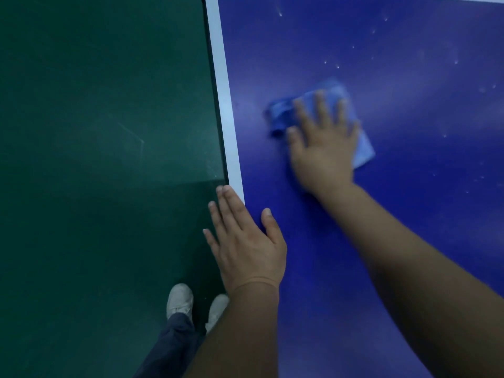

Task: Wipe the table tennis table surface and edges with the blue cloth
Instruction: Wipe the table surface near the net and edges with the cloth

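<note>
Head view: blue cloth (362, 150) pressed flat on the blue counter (313, 36).
Left of the white edge stripe (223, 105) lies green floor (95, 132), with two white shoes (180, 298) and a dark trouser leg (174, 342) low down. Across the stripe itself rests the left hand (248, 246), flat, fingers straight and close together, thumb on the blue surface. Right of the stripe, well apart from it, the cloth lies blurred under the right hand (324, 143), whose spread, straight fingers press down on it. Farther right of the stripe, pale specks (338, 67) dot the surface.
</note>
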Motion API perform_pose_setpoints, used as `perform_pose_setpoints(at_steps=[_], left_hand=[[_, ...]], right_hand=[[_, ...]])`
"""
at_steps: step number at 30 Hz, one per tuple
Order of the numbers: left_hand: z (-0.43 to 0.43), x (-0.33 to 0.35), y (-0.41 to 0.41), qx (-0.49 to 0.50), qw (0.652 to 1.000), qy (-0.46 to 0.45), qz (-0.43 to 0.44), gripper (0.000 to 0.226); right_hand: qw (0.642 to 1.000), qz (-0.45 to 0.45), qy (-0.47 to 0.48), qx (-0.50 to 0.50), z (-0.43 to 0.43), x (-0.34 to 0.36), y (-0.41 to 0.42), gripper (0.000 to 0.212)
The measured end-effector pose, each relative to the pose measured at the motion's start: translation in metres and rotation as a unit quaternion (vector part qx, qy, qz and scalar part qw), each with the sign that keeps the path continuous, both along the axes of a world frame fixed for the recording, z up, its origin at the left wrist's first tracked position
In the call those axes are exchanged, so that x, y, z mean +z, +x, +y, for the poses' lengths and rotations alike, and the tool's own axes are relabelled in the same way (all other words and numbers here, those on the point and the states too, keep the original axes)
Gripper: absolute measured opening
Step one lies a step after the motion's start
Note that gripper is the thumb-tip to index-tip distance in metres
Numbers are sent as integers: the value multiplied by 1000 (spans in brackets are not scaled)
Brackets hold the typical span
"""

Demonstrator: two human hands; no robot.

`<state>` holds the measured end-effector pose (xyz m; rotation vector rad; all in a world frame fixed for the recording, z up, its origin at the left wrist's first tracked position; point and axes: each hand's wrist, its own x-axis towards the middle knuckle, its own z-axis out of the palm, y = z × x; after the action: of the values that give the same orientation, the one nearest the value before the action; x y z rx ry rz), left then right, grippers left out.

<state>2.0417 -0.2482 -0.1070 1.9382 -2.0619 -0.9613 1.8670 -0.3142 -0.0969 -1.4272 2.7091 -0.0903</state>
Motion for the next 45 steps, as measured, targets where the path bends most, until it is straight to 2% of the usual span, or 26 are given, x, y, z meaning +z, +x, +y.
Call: perform_pose_setpoints(at_steps=[2,3,4,5,8,10,12,16,20,22,24,26,28,30,32,34,35,37,39,41,42,44,45], left_hand=[[-1,0,0,-1,1000,3,2,74],[-1,-1,0,-1,1000,3,3,74],[-1,-1,0,-2,1000,3,6,74],[-1,-1,0,-4,1000,2,9,74],[1,-1,1,-10,1000,1,14,74],[1,0,2,-11,1000,2,10,73],[1,0,1,-9,1000,5,5,73],[0,0,0,-6,1000,8,5,72],[-1,7,3,-24,999,40,16,75],[-4,14,10,-43,996,60,40,73],[-18,17,20,-43,995,67,61,73],[-51,16,21,1,996,57,68,74],[-95,15,5,61,995,43,68,73],[-136,15,-23,69,995,29,73,71],[-160,12,-49,55,996,26,63,68],[-166,9,-65,49,997,37,36,68],[-165,7,-68,48,998,39,22,69],[-161,5,-71,54,998,25,14,68],[-160,5,-71,63,998,18,18,70],[-159,7,-70,56,998,12,12,73],[-159,8,-71,48,999,8,7,73],[-158,9,-71,40,999,3,-6,74],[-158,9,-71,39,999,1,-12,74]], right_hand=[[987,0,-5,160,-3,-3,32,55],[980,-2,1,200,-4,-2,28,54],[980,-4,7,196,-5,0,11,54],[988,0,16,155,-5,1,-11,54],[998,-19,33,-49,-1,10,-71,53],[995,-23,31,-94,-4,10,-61,54],[999,-5,22,-38,-13,6,-20,55],[988,10,13,153,-69,1,39,56],[985,-11,54,166,-121,11,6,53],[982,-7,49,180,-94,16,6,53],[969,2,33,243,-42,16,19,53],[951,-11,13,310,-6,14,25,51],[933,-18,25,359,-29,11,11,51],[942,10,20,334,-90,6,-9,53],[974,7,31,225,-155,8,-35,54],[990,-12,34,136,-184,12,-53,54],[991,-12,33,132,-179,10,-51,55],[977,-3,6,215,-141,4,-33,56],[945,-20,-9,327,-100,2,-23,53],[929,-3,6,371,-115,3,-50,52],[945,5,3,327,-140,4,-68,52],[984,-8,20,176,-195,11,-94,53],[991,-26,39,129,-211,13,-96,54]])
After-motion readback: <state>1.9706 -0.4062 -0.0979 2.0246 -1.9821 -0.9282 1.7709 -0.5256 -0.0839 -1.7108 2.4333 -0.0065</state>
